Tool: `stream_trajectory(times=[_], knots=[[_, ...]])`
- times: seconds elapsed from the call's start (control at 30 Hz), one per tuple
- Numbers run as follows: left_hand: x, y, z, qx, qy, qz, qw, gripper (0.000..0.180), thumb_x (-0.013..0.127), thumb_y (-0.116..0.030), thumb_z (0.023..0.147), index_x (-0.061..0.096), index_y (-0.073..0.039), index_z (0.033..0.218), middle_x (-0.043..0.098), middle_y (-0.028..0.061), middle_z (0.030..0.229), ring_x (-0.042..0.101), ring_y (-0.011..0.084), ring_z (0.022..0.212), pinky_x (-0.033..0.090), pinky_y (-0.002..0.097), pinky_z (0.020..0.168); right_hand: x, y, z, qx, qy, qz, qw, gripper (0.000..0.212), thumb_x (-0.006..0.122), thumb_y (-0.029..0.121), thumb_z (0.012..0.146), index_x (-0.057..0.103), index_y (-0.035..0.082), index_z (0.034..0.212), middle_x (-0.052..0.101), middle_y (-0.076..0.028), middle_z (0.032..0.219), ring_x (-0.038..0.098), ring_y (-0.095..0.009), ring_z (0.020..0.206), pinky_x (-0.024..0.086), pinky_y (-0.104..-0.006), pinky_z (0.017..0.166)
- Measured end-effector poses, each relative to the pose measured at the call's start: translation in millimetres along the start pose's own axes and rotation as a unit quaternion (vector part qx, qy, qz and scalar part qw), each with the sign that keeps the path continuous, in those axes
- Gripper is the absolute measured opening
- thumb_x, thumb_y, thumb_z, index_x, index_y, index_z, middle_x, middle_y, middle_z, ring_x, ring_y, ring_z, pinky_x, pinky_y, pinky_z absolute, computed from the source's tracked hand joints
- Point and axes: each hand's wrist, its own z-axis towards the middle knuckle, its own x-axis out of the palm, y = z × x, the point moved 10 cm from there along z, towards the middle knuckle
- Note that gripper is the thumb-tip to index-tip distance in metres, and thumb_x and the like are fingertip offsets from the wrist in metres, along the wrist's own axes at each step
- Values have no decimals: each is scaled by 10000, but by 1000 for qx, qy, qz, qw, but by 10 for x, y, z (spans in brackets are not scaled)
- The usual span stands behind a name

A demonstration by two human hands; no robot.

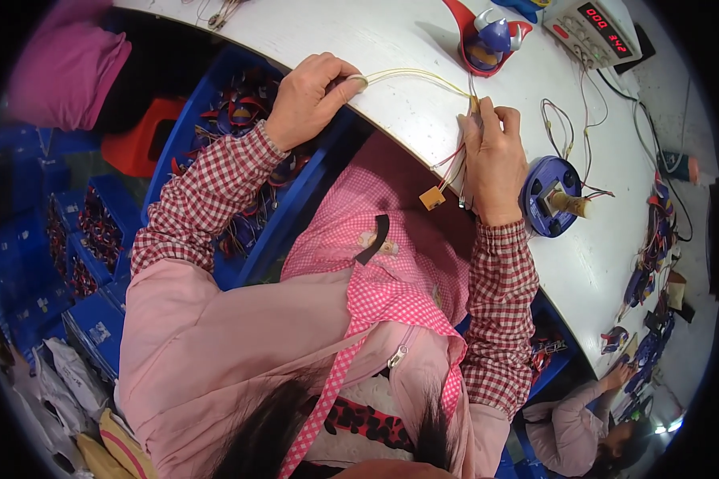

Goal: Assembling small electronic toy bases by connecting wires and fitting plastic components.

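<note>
A tan plug (432, 198) dangles below the right hand (497, 153), which pinches the pale wires (414, 72); the left hand (307, 96) pinches them too; bowed between these 2 grips, they look light, springy, easily nicked, best pinched away from the plug; beyond the right grip sits a red-and-blue toy (494, 37).

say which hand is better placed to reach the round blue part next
Probably the right hand: it is beside the round blue part; the left hand is farther off. Both hold the pale wires.
</note>
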Motion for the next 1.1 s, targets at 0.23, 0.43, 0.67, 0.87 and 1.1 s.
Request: stream_trajectory(times=[0.23,0.43,0.67,0.87,1.1], knots=[[89,-44,29,-4,29,4,1000,194,616,-175,862,627,5,933,582,77,793,537,148,707,427,249,621,-287,-63,-94,-12,-104,60,993,307,643,186,830,572,31,1086,549,-112,996,615,-262,773,507,-344,608],[124,-13,-83,-74,50,-70,994,201,606,-173,876,622,14,949,587,52,799,528,103,714,428,223,639,-514,222,-799,-19,14,277,961,272,659,102,814,582,-13,1048,587,-133,764,568,-203,605,466,-277,561],[229,-146,-157,-97,69,-137,983,201,603,-165,884,615,20,960,593,32,808,521,80,705,427,205,635,579,-15,-1313,321,133,684,642,262,588,190,902,567,-39,1028,643,-83,825,516,-91,568,425,-205,512],[377,-192,-277,-139,81,-208,965,202,604,-183,887,611,-3,980,583,-1,774,504,46,660,411,184,575,815,8,-1289,354,94,748,554,270,578,233,909,562,-17,1009,648,-107,829,524,-90,558,420,-196,490],[549,-205,-374,-226,95,-304,921,202,605,-196,886,615,-21,987,572,-24,734,500,21,592,374,148,491,873,-41,-1356,361,88,755,540,226,583,237,906,564,14,931,647,-103,804,518,-82,532,411,-195,476]])
